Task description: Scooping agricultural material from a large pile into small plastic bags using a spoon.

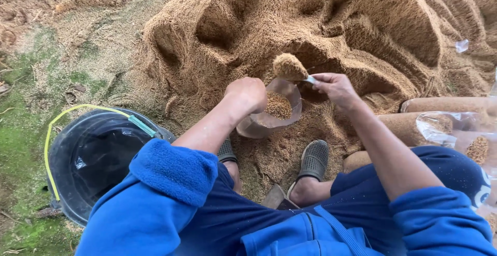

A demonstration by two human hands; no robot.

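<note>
Head view, person seated low, knees apart, facing a large heaped mound of tan sawdust-like material (321,23); feet in grey perforated clogs (313,158) planted at the foot of the heap, which puts the work just between the knees.

Left hand (249,93): fingers curled shut on the rim of a clear soft plastic bag (272,112), pulling the mouth wide and upward; bag sits on the loose material, partly filled, its mouth tilted toward the heap so a load can drop straight in.

Right hand (335,86): fingers pinched together on the pale handle of a small scoop (290,67), heaped with the same tan material and held just above the bag mouth; the scoop itself is mostly buried under its load, so its shape is probably a small spoon or cup, not certain.

Black plastic bucket with a yellow and green hoop handle (93,157) stands on mossy ground beside the left knee; looks empty.

At right, filled cylindrical plastic bags of packed tan material (445,104) lie on their sides, near the right arm.
</note>
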